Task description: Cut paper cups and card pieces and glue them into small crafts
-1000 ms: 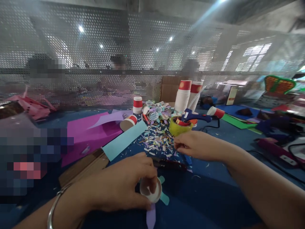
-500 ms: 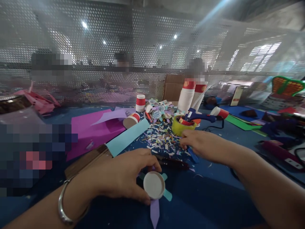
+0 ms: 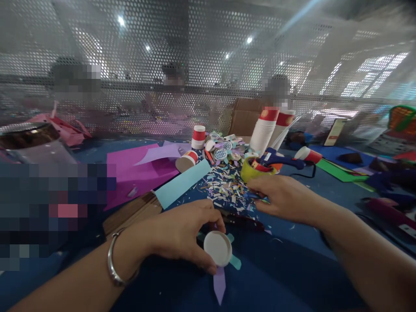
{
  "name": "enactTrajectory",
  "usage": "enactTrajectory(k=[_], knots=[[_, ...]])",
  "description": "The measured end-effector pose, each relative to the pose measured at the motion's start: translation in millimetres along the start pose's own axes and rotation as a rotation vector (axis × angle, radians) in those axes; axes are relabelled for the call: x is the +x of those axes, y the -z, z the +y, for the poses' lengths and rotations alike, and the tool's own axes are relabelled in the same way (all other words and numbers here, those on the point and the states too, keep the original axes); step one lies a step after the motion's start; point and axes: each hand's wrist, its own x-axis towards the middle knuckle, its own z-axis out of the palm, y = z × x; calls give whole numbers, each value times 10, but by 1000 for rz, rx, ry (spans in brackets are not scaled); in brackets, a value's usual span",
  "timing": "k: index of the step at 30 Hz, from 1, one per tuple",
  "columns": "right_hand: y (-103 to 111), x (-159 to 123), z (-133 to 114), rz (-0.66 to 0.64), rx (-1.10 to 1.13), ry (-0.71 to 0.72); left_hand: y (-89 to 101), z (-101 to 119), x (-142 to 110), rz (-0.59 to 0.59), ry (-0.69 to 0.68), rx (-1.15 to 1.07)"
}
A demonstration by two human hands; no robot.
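Note:
My left hand (image 3: 185, 236), a bangle on its wrist, is closed with thumb and fingers around a cut-off paper cup bottom (image 3: 217, 248). Its round white hollow faces up. Purple and teal paper strips stick out from around it, and one pointed purple strip (image 3: 219, 286) reaches toward me. Further back on the right, my right hand (image 3: 276, 197) pinches a slim blue tool (image 3: 251, 196); its kind is hard to make out. Beyond the fingers stands a roll of yellow tape (image 3: 248, 171) with a dark blue glue gun (image 3: 281, 160) resting on it.
Paper scraps (image 3: 224, 186) spread mid-table below a pile of cup-bottom pieces (image 3: 221, 154). Stacked paper cups (image 3: 262, 130) stand behind. At left lie a teal paper strip (image 3: 183, 184), magenta paper (image 3: 130, 173) and a wooden board (image 3: 131, 214). A perforated screen (image 3: 208, 56) closes the back.
My right hand has picked up the slim blue tool that lay on the table beneath its fingers. My left hand keeps its hold on the cup bottom. The view has shifted slightly.

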Motion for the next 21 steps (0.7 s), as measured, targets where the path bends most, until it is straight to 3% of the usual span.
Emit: enactTrajectory(k=[3,5,7,11,16,21], knots=[[109,-31,-89,115,92,-39,9,-7,13,-8,7,-32],[190,-74,-196,259,346,-59,7,-19,19,-12,8,-63],[248,-118,-317,322,532,-74,1,-36,22,-8,11,-88],[218,-152,-499,214,761,9,-16,-71,21,14,21,-101],[15,-82,-555,52,800,58,-20,-96,38,3,30,-81],[-86,-38,-565,61,769,76,-24,-111,67,10,9,-71]])
